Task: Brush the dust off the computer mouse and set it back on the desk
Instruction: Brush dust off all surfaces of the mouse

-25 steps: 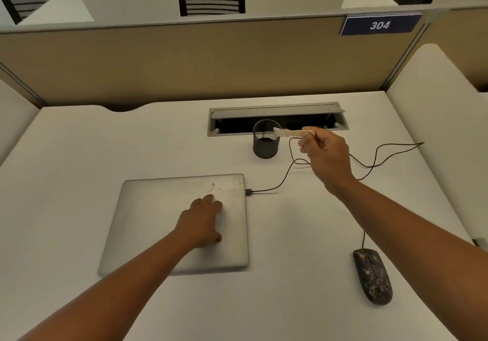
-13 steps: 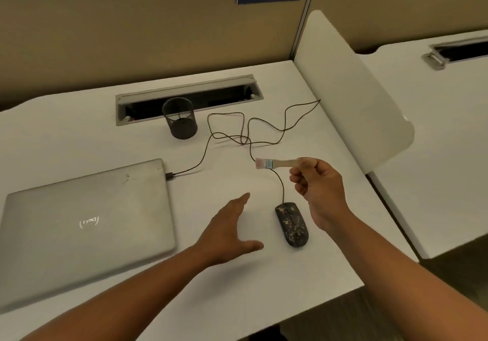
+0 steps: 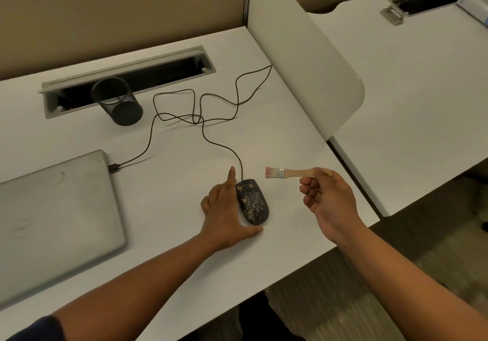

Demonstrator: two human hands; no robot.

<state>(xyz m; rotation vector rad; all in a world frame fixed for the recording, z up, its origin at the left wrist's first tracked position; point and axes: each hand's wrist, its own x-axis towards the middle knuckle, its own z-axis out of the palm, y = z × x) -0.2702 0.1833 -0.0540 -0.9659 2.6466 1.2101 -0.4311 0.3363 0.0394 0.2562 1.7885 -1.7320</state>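
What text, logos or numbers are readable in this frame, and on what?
None can be read.
laptop: a faint round logo on the closed lid, too blurred to read.
mouse: pale specks only, no lettering visible.
brush, pen cup: no markings visible.

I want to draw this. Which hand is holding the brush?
The right hand pinches the brush by its wooden handle. The left hand lies open beside the mouse.
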